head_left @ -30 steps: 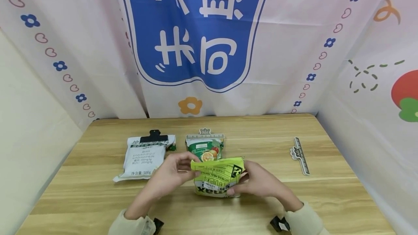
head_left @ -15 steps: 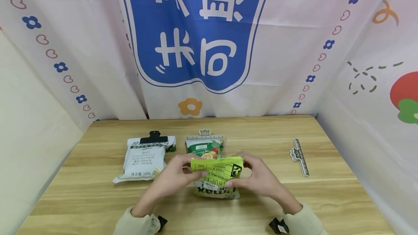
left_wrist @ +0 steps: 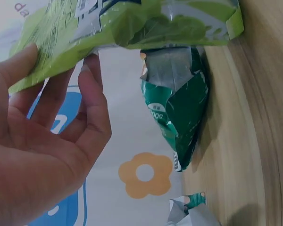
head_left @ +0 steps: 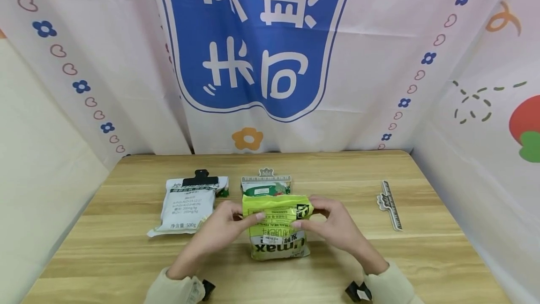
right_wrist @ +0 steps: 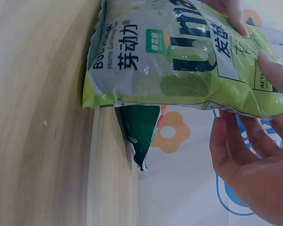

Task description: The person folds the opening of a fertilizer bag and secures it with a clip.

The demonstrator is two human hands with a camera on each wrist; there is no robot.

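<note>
A yellow-green fertilizer bag (head_left: 276, 233) stands upright on the table, its printing upside down in the head view. My left hand (head_left: 223, 229) pinches its upper left side, thumb on the front and fingers behind. On the opposite side my right hand (head_left: 335, 224) grips the upper right edge in the same way. The right wrist view shows the bag (right_wrist: 179, 61) between that thumb and the fingers. Directly behind it is a green packet (head_left: 266, 189) with a silver ruler-like clip (head_left: 266, 178) along its top; the bag hides its lower part.
A white packet (head_left: 185, 208) with a black clip (head_left: 200, 178) lies at the left of the wooden table (head_left: 337, 276). A second silver clip (head_left: 390, 205) lies alone at the right. A printed cloth (head_left: 358, 83) hangs behind the table.
The bag's top has risen and straightened, covering more of the green packet. Both thumbs have shifted on its front, and the right fingers have moved up to the upper edge.
</note>
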